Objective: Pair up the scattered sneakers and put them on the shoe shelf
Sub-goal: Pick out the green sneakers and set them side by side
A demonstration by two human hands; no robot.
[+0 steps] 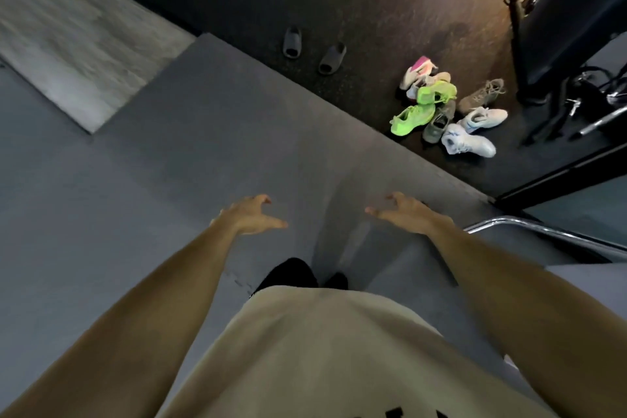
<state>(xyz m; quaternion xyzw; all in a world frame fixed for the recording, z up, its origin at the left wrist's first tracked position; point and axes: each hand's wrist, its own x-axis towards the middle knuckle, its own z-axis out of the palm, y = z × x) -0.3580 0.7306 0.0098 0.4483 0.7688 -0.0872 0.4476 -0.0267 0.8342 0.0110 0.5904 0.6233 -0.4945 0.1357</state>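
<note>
A cream short-sleeved shirt (pixel 325 349) is seen nearest, with both bare arms stretched forward over the grey floor mat (pixel 169 163). The left hand (pixel 252 215) and the right hand (pixel 403 212) are held empty, fingers apart and loosely curled. Farther off, on the dark speckled floor (pixel 356 10), the scattered sneakers are heaped together: two neon-green sneakers (pixel 424 105), two white sneakers (pixel 475 132), grey ones and a pink-soled sneaker (pixel 419 69). Beyond, two dark slide sandals (pixel 310 51) are seen lying apart.
</note>
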